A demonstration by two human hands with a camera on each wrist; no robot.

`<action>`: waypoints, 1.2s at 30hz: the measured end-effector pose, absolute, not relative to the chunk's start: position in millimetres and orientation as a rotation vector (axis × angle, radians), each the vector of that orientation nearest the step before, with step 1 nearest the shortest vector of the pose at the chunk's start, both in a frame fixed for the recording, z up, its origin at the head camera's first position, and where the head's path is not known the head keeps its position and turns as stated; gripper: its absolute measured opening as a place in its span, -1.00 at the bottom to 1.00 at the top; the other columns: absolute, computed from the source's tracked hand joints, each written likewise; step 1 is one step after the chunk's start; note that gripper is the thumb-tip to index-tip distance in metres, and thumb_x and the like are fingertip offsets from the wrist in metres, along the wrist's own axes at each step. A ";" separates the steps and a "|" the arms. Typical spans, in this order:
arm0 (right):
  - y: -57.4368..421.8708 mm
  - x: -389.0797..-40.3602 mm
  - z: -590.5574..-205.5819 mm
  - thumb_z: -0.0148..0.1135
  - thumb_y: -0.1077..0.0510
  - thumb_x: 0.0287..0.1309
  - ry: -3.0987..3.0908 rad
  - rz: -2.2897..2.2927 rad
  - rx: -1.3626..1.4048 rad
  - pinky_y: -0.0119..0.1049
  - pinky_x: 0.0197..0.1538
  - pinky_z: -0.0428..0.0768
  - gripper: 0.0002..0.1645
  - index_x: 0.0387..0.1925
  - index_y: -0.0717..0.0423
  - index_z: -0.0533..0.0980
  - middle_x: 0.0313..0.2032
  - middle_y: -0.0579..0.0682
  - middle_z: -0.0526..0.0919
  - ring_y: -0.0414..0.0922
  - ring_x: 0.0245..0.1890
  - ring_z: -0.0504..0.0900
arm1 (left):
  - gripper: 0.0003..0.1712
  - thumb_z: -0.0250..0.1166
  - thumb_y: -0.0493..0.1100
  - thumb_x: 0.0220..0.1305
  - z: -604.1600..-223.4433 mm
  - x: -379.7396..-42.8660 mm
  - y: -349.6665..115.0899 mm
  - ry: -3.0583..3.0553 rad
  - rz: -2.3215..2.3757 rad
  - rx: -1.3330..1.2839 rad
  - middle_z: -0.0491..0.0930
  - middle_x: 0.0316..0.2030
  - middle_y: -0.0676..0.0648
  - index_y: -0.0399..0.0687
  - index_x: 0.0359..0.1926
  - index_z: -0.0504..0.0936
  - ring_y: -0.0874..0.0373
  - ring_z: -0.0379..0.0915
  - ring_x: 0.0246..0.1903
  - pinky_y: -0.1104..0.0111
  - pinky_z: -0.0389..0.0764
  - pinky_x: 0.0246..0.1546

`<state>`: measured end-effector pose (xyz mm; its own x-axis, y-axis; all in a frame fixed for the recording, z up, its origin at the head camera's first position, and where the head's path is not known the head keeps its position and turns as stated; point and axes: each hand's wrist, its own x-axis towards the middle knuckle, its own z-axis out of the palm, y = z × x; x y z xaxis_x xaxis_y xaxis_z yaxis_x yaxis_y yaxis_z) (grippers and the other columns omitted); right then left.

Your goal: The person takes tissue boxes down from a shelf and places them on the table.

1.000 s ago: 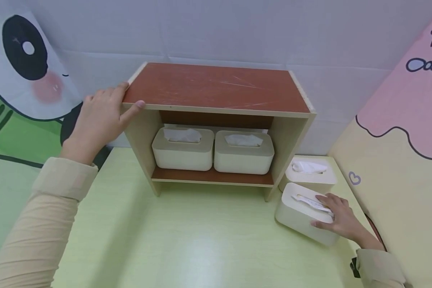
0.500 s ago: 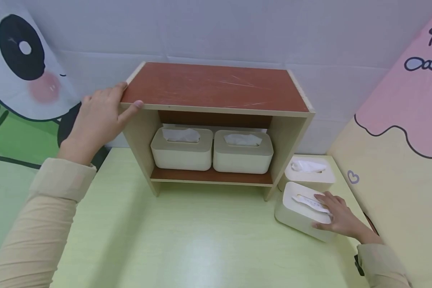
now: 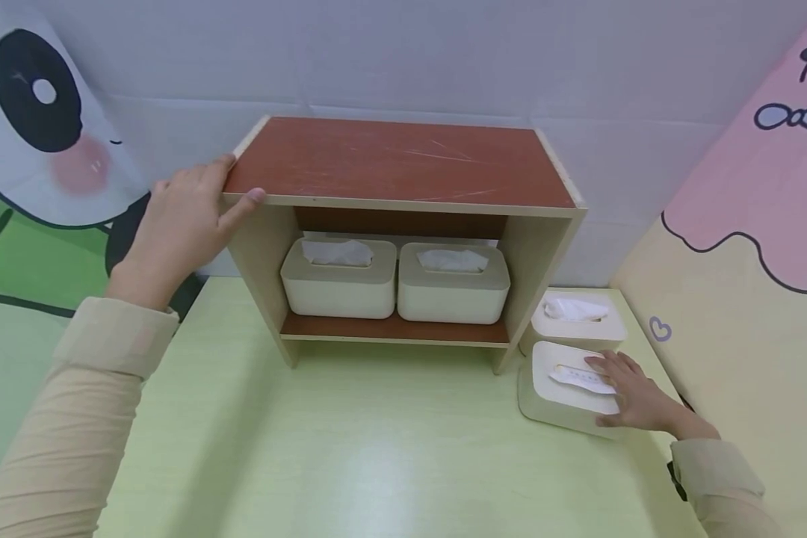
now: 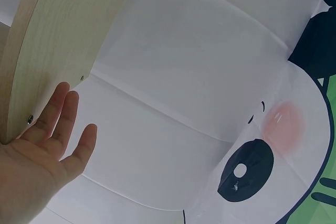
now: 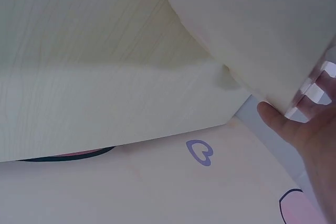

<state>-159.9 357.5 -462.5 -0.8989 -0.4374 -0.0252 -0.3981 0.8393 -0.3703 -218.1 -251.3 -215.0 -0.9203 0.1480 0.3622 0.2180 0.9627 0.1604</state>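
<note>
My left hand (image 3: 180, 224) rests on the upper left front corner of a small wooden shelf (image 3: 403, 161) with a reddish-brown top. Its fingers lie fairly straight against the side panel (image 4: 58, 40) in the left wrist view. At the right, my right hand (image 3: 635, 396) holds a cream tissue box (image 3: 558, 407) from above, thumb at the near edge and fingers across the lid by the tissue. In the right wrist view the box (image 5: 252, 24) fills the upper right. Two more tissue boxes (image 3: 341, 295) (image 3: 452, 299) stand side by side inside the shelf.
Just behind the held box, another tissue box (image 3: 578, 317) stands on the pale table (image 3: 376, 448), right of the shelf. A cream partition (image 3: 733, 373) with a printed pink figure runs along the table's right side. A white sheet (image 3: 410, 60) hangs behind the shelf.
The tissue box under my right hand has turned and its near right end has shifted back, bringing it more in line with the box behind. My left hand stays on the shelf corner.
</note>
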 end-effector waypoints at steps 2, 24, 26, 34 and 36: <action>359.5 -161.7 -463.4 0.52 -0.07 -0.39 2.901 -0.552 -0.681 0.54 -0.12 0.14 0.16 0.26 0.18 0.12 0.26 0.40 0.05 0.47 0.23 -0.03 | -0.14 -0.20 0.33 0.31 -215.2 -218.3 -251.1 -2.756 -0.282 -0.273 0.31 0.14 -0.44 -0.22 0.37 0.02 -0.37 0.22 0.09 -0.20 0.14 0.00; 365.9 -177.1 -456.8 0.56 0.19 -0.64 2.827 -0.534 -0.665 0.33 -0.21 0.40 0.22 0.23 0.07 0.14 0.27 0.15 0.12 0.40 0.26 0.00 | -0.14 -0.20 0.33 0.30 -217.2 -221.5 -249.3 -2.756 -0.294 -0.296 0.35 0.09 -0.43 -0.22 0.36 0.04 -0.34 0.25 0.05 -0.19 0.16 -0.04; 364.3 -177.0 -454.4 0.56 0.18 -0.64 2.815 -0.538 -0.660 0.35 -0.19 0.37 0.22 0.23 0.09 0.15 0.26 0.18 0.13 0.42 0.25 0.00 | -0.13 -0.20 0.33 0.30 -217.2 -221.6 -249.6 -2.757 -0.292 -0.295 0.35 0.09 -0.44 -0.22 0.36 0.04 -0.34 0.25 0.05 -0.20 0.16 -0.04; 356.9 -177.0 -442.3 0.54 0.17 -0.57 2.809 -0.453 -0.701 0.37 0.09 0.15 0.17 0.24 0.24 0.20 0.29 0.35 0.08 0.44 0.24 0.02 | -0.14 -0.19 0.33 0.30 -216.4 -221.1 -250.7 -2.752 -0.301 -0.293 0.35 0.09 -0.44 -0.23 0.35 0.05 -0.35 0.26 0.04 -0.20 0.15 -0.03; 355.7 -177.6 -440.4 0.53 0.17 -0.55 2.804 -0.451 -0.710 0.37 0.09 0.15 0.16 0.23 0.26 0.20 0.29 0.38 0.09 0.43 0.24 0.05 | -0.14 -0.19 0.33 0.30 -216.5 -221.0 -251.1 -2.750 -0.301 -0.294 0.35 0.09 -0.44 -0.23 0.35 0.05 -0.36 0.25 0.04 -0.20 0.16 -0.04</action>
